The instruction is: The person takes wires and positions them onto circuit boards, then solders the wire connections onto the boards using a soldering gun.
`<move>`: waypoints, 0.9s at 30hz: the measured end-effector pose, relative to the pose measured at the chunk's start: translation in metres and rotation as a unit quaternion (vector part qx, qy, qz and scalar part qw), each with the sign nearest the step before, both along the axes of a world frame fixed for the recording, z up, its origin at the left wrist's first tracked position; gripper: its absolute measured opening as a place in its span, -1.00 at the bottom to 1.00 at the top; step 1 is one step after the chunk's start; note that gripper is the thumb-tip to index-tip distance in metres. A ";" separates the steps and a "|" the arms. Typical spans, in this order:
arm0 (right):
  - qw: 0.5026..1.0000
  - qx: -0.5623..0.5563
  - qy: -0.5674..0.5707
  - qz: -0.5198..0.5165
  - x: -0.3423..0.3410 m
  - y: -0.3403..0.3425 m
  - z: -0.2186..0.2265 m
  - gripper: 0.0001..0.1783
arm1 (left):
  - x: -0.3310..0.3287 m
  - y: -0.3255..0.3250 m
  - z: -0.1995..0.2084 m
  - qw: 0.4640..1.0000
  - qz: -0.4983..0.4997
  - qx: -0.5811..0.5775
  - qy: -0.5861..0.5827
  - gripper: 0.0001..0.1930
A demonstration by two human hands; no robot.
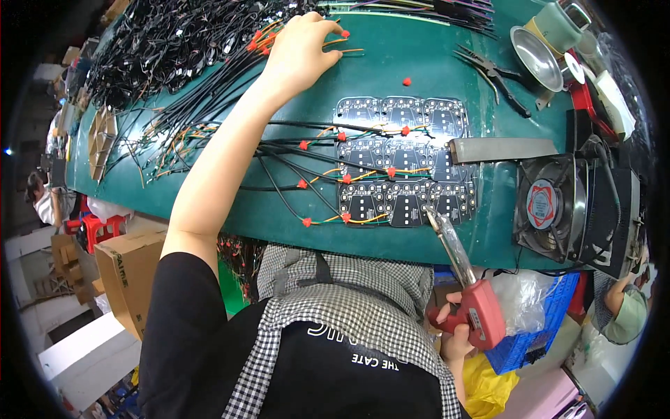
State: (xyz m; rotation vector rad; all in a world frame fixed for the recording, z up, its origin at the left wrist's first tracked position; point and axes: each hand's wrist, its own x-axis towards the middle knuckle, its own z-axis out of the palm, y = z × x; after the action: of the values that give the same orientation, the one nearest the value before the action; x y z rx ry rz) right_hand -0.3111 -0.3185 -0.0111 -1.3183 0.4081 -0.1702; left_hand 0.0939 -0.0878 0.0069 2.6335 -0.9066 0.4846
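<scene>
My left hand [300,56] reaches to the far side of the bench, its fingers curled around a black cable's end. Thin orange wires and a red tip [345,33] stick out past the fingertips; the palm hides the rest. My right hand [453,328] is wrapped round the handle of a red soldering gun [481,314]. The gun's metal tip points up at the lower right part of a panel of black circuit boards [407,208]. Several black cables [307,157] with red pieces and orange and green wires lie across the panel from the left.
A heap of black cables [174,42] covers the back left. Pliers [494,73], a metal bowl [536,57] and a loose red piece [407,82] lie at the back right. A grey metal bar [502,150] touches the panel, beside a fan [548,202]. Below is a blue crate [537,342].
</scene>
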 end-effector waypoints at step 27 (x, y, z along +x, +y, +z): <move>0.999 -0.001 0.014 -0.049 -0.017 -0.015 0.001 -0.15 | -0.182 -0.053 0.007 0.951 -0.307 -0.029 0.022 -0.69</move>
State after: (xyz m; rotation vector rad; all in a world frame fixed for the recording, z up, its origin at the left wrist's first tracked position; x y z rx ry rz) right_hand -0.3280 -0.3331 -0.0099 -1.3056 0.4980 -0.2343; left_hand -0.0878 -0.1403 0.0143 2.1321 -1.5799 0.2786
